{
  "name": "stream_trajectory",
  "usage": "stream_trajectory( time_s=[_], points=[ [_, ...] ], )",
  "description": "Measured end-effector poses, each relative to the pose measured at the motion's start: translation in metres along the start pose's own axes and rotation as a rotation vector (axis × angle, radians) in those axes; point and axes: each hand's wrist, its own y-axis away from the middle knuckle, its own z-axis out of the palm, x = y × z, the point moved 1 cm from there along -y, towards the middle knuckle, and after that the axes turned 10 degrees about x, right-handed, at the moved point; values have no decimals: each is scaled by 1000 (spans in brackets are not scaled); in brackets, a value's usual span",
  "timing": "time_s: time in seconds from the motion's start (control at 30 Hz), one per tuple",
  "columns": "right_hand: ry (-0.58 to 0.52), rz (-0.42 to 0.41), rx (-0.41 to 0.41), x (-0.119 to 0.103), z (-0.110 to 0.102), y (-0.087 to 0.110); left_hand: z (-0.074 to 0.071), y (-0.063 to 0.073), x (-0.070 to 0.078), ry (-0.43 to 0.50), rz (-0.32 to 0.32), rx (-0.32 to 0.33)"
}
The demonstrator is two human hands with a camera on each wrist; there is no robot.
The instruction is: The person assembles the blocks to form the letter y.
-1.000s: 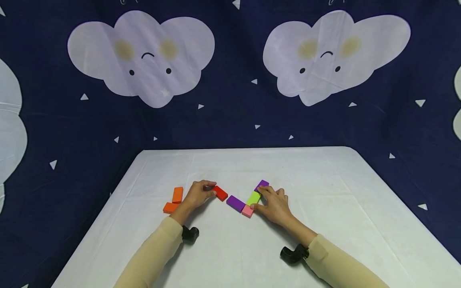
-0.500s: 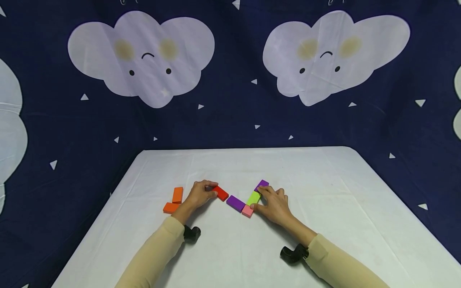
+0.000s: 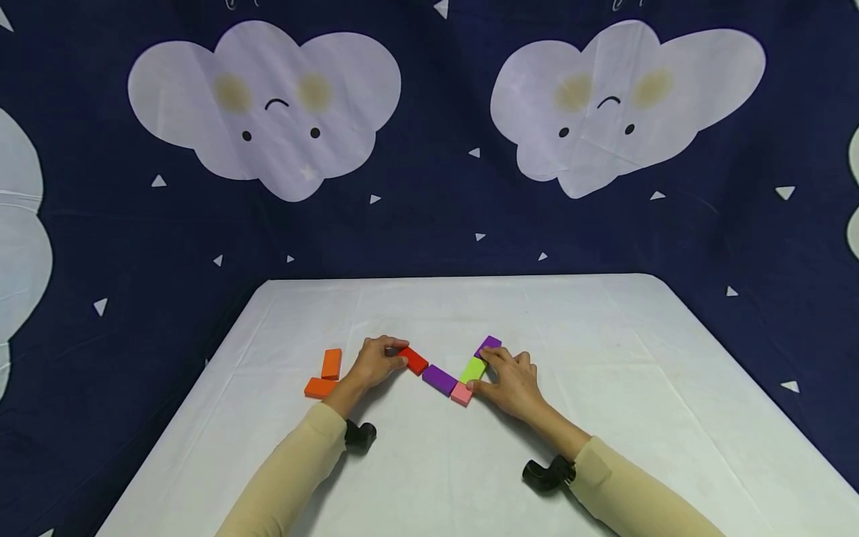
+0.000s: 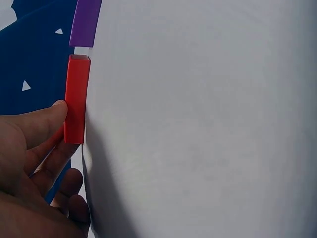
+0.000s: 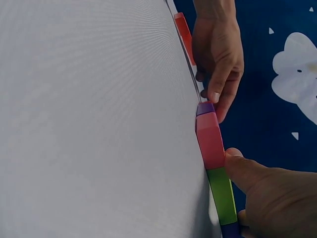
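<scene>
My left hand [image 3: 373, 362] pinches a red block [image 3: 414, 361] between thumb and fingers, flat on the white table. A narrow gap parts this block's right end from a purple block [image 4: 85, 24], as the left wrist view shows. That purple block meets a pink block [image 3: 461, 394], from which a lime green block [image 3: 473, 370] and a second purple block [image 3: 490, 344] run away to the upper right. My right hand [image 3: 513, 384] rests on this arm of the row. Its thumb [image 5: 238, 161] touches the pink block, and its index finger reaches the far purple one.
Two orange blocks lie left of my left hand, one orange block [image 3: 332, 364] behind the other orange block [image 3: 320, 388]. The white table [image 3: 429, 470] ends at a dark blue curtain [image 3: 429, 231] with cloud prints.
My left hand has slid the red block slightly to the right, narrowing the gap to the purple block. The right hand and the other blocks stay where they were.
</scene>
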Motion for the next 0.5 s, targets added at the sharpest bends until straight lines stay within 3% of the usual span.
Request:
stream_trajectory(
  time_s=[0.33, 0.5],
  points=[
    [-2, -3, 8, 1, 1, 0, 0, 0, 1, 17, 78, 4],
    [3, 0, 1, 1, 1, 0, 1, 0, 3, 16, 65, -5]
  ],
)
